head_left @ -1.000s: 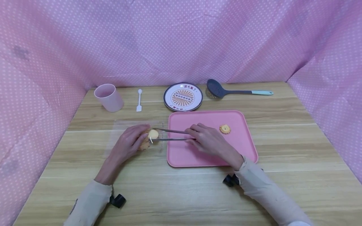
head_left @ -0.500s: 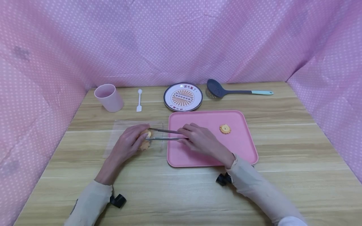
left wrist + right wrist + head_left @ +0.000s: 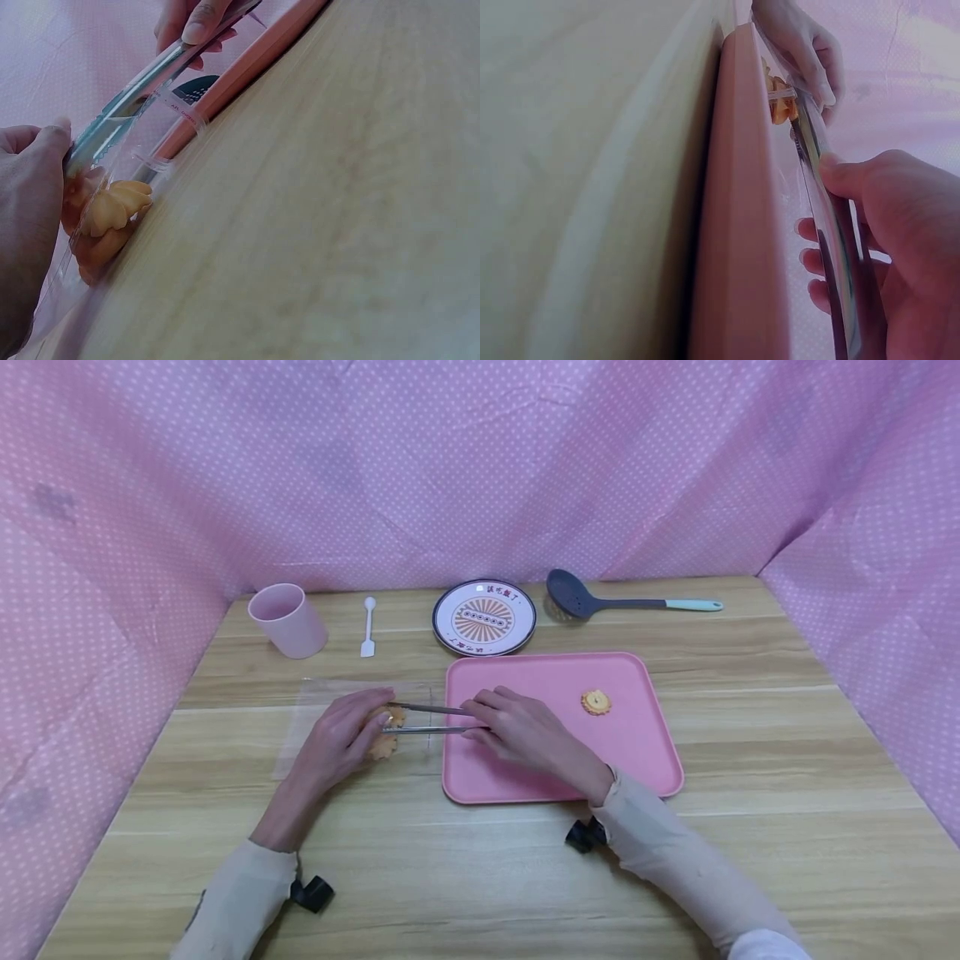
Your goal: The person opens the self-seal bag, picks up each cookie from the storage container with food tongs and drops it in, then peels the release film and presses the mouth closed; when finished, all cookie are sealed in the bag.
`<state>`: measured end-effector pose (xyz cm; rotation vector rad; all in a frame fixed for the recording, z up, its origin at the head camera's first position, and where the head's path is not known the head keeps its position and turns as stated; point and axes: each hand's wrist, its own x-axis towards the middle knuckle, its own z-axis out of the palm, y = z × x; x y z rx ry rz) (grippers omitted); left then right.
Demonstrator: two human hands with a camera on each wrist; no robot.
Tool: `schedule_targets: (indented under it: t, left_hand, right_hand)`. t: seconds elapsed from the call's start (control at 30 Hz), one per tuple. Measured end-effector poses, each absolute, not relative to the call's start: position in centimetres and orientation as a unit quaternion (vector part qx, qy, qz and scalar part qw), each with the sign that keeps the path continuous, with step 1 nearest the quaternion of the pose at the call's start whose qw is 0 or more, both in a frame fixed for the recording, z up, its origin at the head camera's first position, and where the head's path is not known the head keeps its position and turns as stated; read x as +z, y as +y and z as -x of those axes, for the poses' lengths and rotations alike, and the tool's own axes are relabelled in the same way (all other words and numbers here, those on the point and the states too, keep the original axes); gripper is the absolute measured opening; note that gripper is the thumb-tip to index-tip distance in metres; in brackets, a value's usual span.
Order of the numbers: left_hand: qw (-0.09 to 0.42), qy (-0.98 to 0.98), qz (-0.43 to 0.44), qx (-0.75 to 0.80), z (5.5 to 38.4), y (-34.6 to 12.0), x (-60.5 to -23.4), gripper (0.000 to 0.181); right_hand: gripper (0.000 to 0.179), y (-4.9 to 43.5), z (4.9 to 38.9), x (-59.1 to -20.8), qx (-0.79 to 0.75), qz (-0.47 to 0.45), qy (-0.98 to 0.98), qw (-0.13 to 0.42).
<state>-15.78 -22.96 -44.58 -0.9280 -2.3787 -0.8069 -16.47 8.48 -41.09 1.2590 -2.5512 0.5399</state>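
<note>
Wood-grain table (image 3: pixel 465 877) — tray (image 3: pixel 630 752), cup (image 3: pixel 291 625), plate (image 3: pixel 483 619), white stirrer (image 3: pixel 368 627), skimmer (image 3: pixel 630 604), clear bag (image 3: pixel 303 722).

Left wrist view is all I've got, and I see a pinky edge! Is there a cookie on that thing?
Observer: Yes, the head view shows one cookie on the pink tray.
Operator: Yum! Is anything above it?
Observer: Yes, in the head view the right hand, gripping the tongs, is over the tray.
Operator: And what's way back on the left?
Observer: There, the head view shows a pink cup on the wooden table.
</note>
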Motion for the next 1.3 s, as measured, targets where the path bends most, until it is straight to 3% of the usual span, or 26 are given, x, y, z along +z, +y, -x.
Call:
schedule_targets:
  t: [0.53, 0.87, 1.3]
  left_hand:
    - [0.241, -0.856, 0.348, -0.298, 16.1, -23.0, -44.7, 0.031]
    - [0.243, -0.854, 0.347, -0.303, 16.0, -22.9, -44.7, 0.037]
    - [0.244, -0.854, 0.346, -0.302, 15.9, -22.9, -44.7, 0.039]
  right_hand:
    - [0.033, 9.1, 16.2, -41.0, 0.185, -0.428, -0.876, 0.12]
    - [0.035, 11.7, 15.9, -41.0, 0.196, -0.415, -0.883, 0.098]
    - [0.037, 15.1, 15.1, -40.8, 0.196, -0.391, -0.891, 0.121]
